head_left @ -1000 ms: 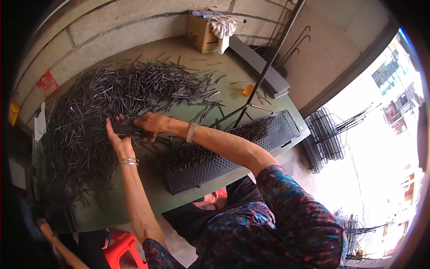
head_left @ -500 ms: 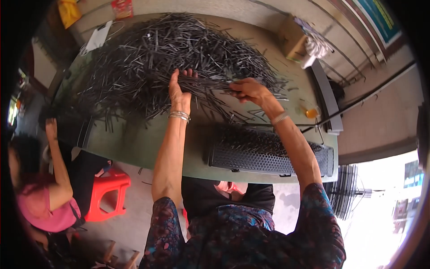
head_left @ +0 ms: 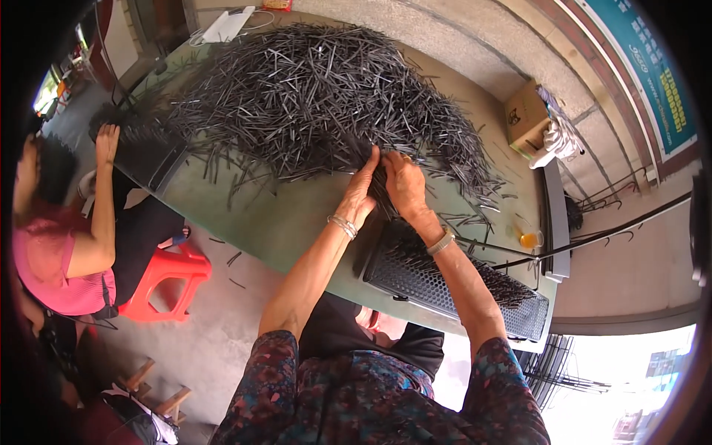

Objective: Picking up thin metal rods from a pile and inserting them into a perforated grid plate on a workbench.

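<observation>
Closer together than half a second ago, with a bunch of black strips (head_left: pixel 381 190) now running near to far between left hand (head_left: pixel 359 197) and right hand (head_left: pixel 406 187), no longer sideways. Gripping its right side with curled right fingers; cannot tell how closed on the left. Held at the pile's (head_left: pixel 311 100) near edge, just beyond the tray's (head_left: pixel 404 277) left end.

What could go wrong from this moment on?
The bundle of dark strips between the left hand and right hand might shed a few pieces. The right forearm passes over the perforated tray and could brush the dark pieces sticking up there. The amber container on the green table might tip if knocked.
</observation>
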{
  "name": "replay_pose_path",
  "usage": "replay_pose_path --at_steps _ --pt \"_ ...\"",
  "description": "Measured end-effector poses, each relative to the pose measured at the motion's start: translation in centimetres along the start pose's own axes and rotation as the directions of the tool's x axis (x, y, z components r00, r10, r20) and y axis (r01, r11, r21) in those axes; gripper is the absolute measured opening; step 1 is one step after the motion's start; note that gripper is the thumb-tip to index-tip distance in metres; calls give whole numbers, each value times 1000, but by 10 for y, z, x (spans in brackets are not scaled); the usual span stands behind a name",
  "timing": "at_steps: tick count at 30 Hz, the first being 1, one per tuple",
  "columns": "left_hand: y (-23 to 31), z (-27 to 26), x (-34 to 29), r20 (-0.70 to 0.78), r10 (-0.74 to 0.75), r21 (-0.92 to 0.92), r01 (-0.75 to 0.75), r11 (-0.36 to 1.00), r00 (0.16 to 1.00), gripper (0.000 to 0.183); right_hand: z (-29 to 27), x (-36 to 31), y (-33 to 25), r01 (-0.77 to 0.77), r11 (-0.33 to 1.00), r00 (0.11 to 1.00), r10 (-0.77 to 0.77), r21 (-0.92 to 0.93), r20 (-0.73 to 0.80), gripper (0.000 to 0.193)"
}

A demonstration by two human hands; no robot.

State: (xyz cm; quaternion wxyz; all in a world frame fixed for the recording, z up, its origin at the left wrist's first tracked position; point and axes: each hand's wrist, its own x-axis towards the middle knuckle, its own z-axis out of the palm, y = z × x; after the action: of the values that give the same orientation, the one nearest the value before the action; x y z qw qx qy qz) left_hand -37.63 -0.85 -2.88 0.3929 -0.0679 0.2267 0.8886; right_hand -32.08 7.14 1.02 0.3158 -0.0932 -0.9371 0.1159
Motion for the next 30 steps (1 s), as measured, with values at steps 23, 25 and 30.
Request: replay_pose_path --at_steps 23,25,30 --pt "5 -54 -13 220 548 388 -587 710 807 39 19 4 -78 -421 463 896 348 780 277 73" --pt "9 -54 -13 197 567 414 -592 691 800 42 20 9 -79 -432 252 859 407 866 311 66" --pt "22 -59 -6 362 564 662 -630 406 743 52 14 14 -87 -440 386 832 515 811 207 55"
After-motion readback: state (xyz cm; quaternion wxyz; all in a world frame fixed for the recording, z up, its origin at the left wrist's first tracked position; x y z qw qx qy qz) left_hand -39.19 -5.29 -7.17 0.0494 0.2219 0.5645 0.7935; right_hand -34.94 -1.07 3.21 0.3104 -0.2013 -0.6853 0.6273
